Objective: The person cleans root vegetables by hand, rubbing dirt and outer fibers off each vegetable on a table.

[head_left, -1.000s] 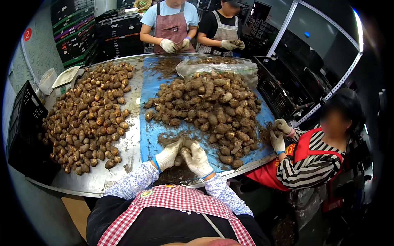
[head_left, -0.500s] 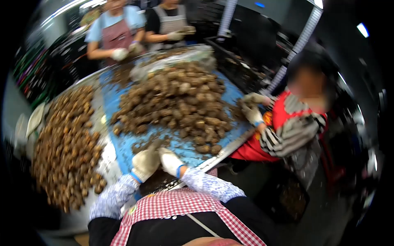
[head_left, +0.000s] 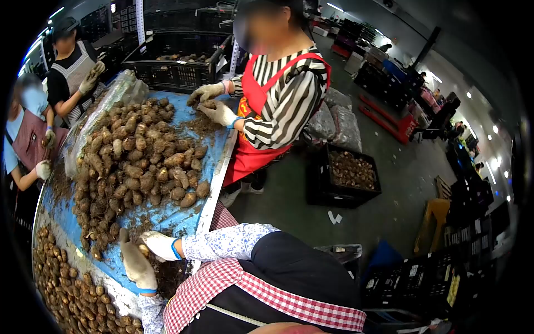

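Both my hands wear soiled white gloves with blue cuffs and sit close together at the near table edge, over loose soil. My left hand [head_left: 138,266] lies on the left, its fingers pointing up the table. My right hand [head_left: 159,245] is curled beside it, and a small brown tuber [head_left: 144,250] shows between the two. The fingers of my right hand are closed round something I cannot make out. Just beyond is a heap of soil-covered tubers [head_left: 133,161] on a blue sheet [head_left: 186,106]. A second pile of tubers [head_left: 72,289] lies at the lower left.
A person in a red apron [head_left: 278,94] works at the table's right side, gloved hands over soil. Two more people stand at the far left. A black crate [head_left: 172,72] is behind the heap. On the floor at right sit a crate of tubers [head_left: 350,170] and a red pallet jack [head_left: 389,119].
The view has swung to the right, so the table now lies at the left and more floor shows. My hands remain close together over the soil.
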`<state>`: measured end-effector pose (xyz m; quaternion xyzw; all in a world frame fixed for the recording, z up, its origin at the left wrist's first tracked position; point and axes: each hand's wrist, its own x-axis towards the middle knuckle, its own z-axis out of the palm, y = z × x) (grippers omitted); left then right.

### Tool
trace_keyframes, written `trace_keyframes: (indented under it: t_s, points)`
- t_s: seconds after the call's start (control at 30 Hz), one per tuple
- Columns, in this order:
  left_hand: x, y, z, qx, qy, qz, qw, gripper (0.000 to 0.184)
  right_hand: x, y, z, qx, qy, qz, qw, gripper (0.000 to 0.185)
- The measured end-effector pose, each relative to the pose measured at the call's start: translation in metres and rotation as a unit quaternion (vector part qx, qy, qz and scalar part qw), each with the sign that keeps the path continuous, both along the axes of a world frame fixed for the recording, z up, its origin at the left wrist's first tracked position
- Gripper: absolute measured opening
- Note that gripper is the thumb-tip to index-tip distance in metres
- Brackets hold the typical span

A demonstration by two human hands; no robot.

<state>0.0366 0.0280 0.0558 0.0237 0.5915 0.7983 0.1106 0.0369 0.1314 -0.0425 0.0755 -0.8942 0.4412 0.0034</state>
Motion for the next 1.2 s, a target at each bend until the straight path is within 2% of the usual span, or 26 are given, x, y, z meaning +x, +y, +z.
trace_keyframes:
  t_s: [0.03,0.07,0.1,0.13,0.17,0.23,0.27,0.33,0.37,0.4,0.43,0.5,0.57,0.63,0.7,0.73,0.77,0.8,0.83,0.9,0.93,0.97,1.03,1.1,1.13,1.2]
  points:
    - [-0.014,-0.012,-0.029,-0.041,0.047,0.002,0.998,0.062,0.006,0.002,0.029,-0.267,-0.157,-0.051,0.949,0.028]
    - [-0.029,-0.023,-0.058,-0.082,0.094,0.007,0.992,0.069,0.013,0.004,0.058,-0.43,-0.258,-0.146,0.852,0.027]
    - [-0.055,-0.045,-0.13,-0.221,0.226,0.135,0.939,0.067,0.011,0.001,0.057,-0.385,-0.161,-0.172,0.892,0.027]
    - [-0.036,-0.033,-0.086,-0.131,0.169,0.056,0.975,0.067,0.008,-0.001,0.056,-0.334,-0.063,-0.195,0.92,0.028]
    - [-0.016,-0.022,-0.042,-0.039,0.108,-0.024,0.993,0.066,0.0,0.008,0.047,-0.173,-0.032,-0.188,0.966,0.03]
    - [-0.018,-0.023,-0.045,-0.014,0.061,-0.01,0.998,0.063,0.004,0.018,0.04,-0.117,0.06,-0.155,0.979,0.038]
    - [-0.019,-0.023,-0.046,-0.003,0.037,-0.003,0.999,0.061,0.013,0.025,0.059,-0.09,0.011,-0.119,0.989,0.039]
    - [-0.012,-0.024,-0.028,-0.068,-0.046,-0.07,0.994,0.059,0.034,0.038,0.11,-0.035,-0.088,-0.043,0.995,0.043]
    - [-0.01,-0.025,-0.022,-0.101,-0.088,-0.102,0.986,0.059,0.029,0.033,0.092,-0.016,-0.075,-0.018,0.997,0.049]
    - [-0.011,-0.021,-0.048,-0.031,-0.07,-0.051,0.996,0.057,0.027,0.032,0.084,0.006,-0.071,-0.02,0.997,0.051]
    - [-0.017,-0.029,-0.064,-0.062,-0.08,-0.083,0.991,0.06,0.025,0.033,0.076,0.029,-0.064,-0.02,0.997,0.053]
    - [-0.031,-0.049,-0.085,-0.127,-0.098,-0.139,0.977,0.071,0.024,0.029,0.064,-0.002,-0.051,-0.026,0.998,0.053]
    - [-0.035,-0.058,-0.102,-0.141,0.005,-0.164,0.976,0.056,0.025,0.03,0.07,-0.018,-0.047,-0.003,0.999,0.052]
    - [-0.041,-0.066,-0.11,-0.164,0.125,-0.191,0.96,0.047,0.018,0.028,0.069,-0.081,-0.165,0.007,0.983,0.045]
    - [-0.021,-0.053,-0.072,-0.222,0.195,-0.087,0.951,0.041,0.028,0.026,0.096,-0.2,-0.212,-0.003,0.957,0.035]
    - [-0.01,-0.047,-0.053,-0.255,0.224,-0.031,0.94,0.039,0.03,0.025,0.097,-0.179,-0.13,-0.001,0.975,0.034]
    - [-0.012,-0.044,-0.043,-0.152,0.101,-0.064,0.981,0.047,0.03,0.021,0.096,-0.165,-0.046,0.0,0.985,0.033]
    - [-0.014,-0.04,-0.032,-0.049,-0.03,-0.068,0.996,0.056,0.027,0.018,0.084,-0.158,0.035,0.026,0.987,0.032]
    - [-0.008,-0.026,-0.017,-0.001,-0.087,-0.019,0.996,0.056,0.023,0.016,0.068,-0.155,0.118,0.051,0.98,0.031]
    - [-0.008,-0.019,-0.002,0.108,-0.185,0.074,0.974,0.058,0.014,0.021,0.051,-0.184,0.017,0.045,0.982,0.022]
    - [-0.023,-0.031,-0.02,0.159,-0.244,0.033,0.956,0.058,0.015,0.026,0.072,-0.008,0.093,0.012,0.996,0.018]
    - [-0.024,-0.034,-0.02,0.179,-0.269,0.016,0.946,0.059,0.016,0.033,0.093,0.168,0.175,-0.03,0.97,0.015]
    - [-0.02,-0.033,-0.003,0.182,-0.293,0.009,0.939,0.063,0.011,0.051,0.085,0.13,0.147,-0.08,0.977,0.019]
    - [-0.017,-0.041,-0.005,0.226,-0.242,-0.092,0.939,0.062,0.013,0.054,0.109,0.074,0.054,-0.091,0.992,0.025]
    - [-0.016,-0.043,-0.007,0.258,-0.23,-0.135,0.929,0.062,0.014,0.051,0.112,-0.031,0.072,-0.068,0.995,0.028]
    - [-0.016,-0.049,-0.013,0.317,-0.205,-0.23,0.897,0.064,0.023,0.04,0.13,0.1,0.079,-0.04,0.991,0.033]
